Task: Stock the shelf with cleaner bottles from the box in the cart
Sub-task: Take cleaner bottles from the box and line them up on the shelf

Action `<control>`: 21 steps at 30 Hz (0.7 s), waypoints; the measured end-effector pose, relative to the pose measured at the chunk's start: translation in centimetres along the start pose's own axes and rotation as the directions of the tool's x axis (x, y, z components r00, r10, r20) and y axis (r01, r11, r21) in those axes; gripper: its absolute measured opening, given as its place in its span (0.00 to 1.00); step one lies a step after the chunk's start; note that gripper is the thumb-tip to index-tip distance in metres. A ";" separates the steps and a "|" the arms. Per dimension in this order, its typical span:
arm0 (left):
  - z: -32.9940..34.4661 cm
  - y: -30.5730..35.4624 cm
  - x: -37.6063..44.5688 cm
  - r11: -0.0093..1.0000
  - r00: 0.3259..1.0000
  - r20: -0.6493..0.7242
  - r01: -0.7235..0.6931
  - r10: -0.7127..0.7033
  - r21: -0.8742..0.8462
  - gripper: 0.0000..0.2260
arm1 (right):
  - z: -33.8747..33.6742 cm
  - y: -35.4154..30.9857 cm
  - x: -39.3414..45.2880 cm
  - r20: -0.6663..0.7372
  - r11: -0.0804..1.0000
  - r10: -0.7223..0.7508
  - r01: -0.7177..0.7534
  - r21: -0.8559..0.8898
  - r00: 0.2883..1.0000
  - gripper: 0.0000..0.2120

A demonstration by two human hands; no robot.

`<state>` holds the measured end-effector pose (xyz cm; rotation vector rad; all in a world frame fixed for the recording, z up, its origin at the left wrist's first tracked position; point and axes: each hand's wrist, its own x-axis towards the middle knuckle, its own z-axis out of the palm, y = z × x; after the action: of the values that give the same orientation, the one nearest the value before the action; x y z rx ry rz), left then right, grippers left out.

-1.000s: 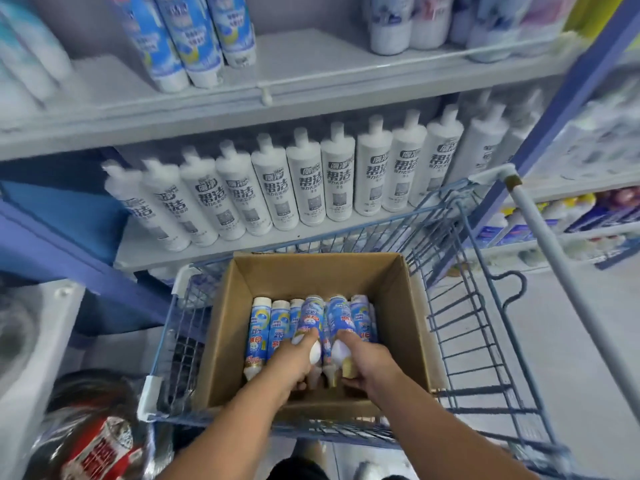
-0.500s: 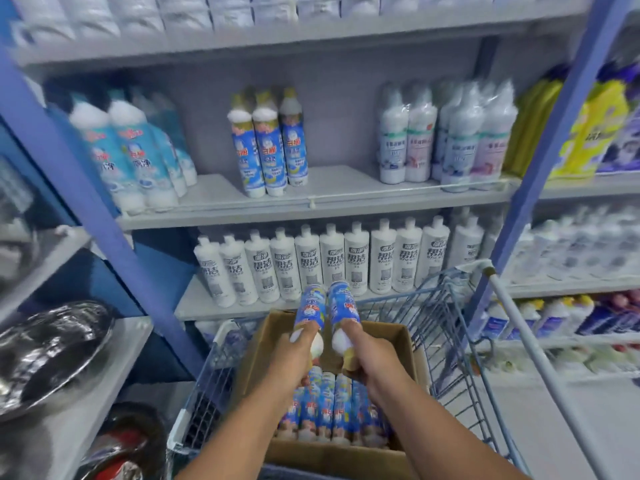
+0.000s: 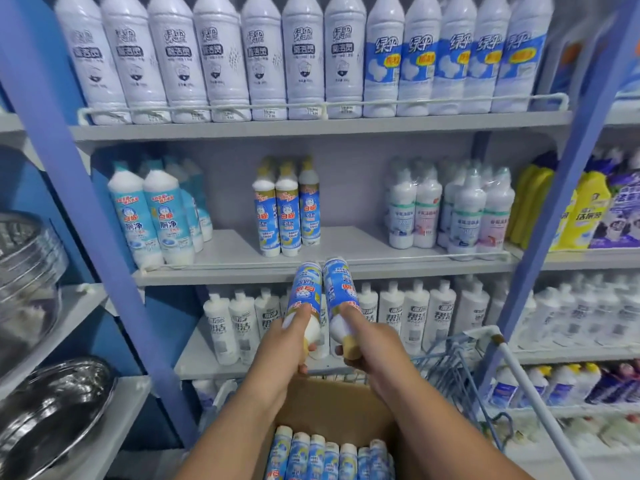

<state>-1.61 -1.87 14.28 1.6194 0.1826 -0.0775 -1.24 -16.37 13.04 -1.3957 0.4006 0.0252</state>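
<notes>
Your left hand (image 3: 287, 336) and right hand (image 3: 372, 337) each grip a bottle (image 3: 303, 289) base-first; the shelf rail (image 3: 381, 257) could catch them, or they could topple the trio (image 3: 285, 216).

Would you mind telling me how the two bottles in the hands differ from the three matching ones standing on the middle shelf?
The held bottles are tipped with their caps toward the person and bases toward the shelf; the three shelf bottles stand upright, caps up. The held pair is gripped, one by the left hand, one by the right hand; the shelf trio rests untouched. Both share blue-and-white labels.
</notes>
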 end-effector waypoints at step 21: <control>-2.9 4.8 18.9 0.983 0.975 0.125 0.177 -0.181 0.045 0.20 | 7.4 -6.0 11.7 -0.157 0.994 0.049 -0.064 -0.093 0.986 0.22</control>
<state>17.62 2.10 16.11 1.6224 0.2283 -0.3245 13.06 -12.94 16.27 -1.4873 0.5744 -0.0176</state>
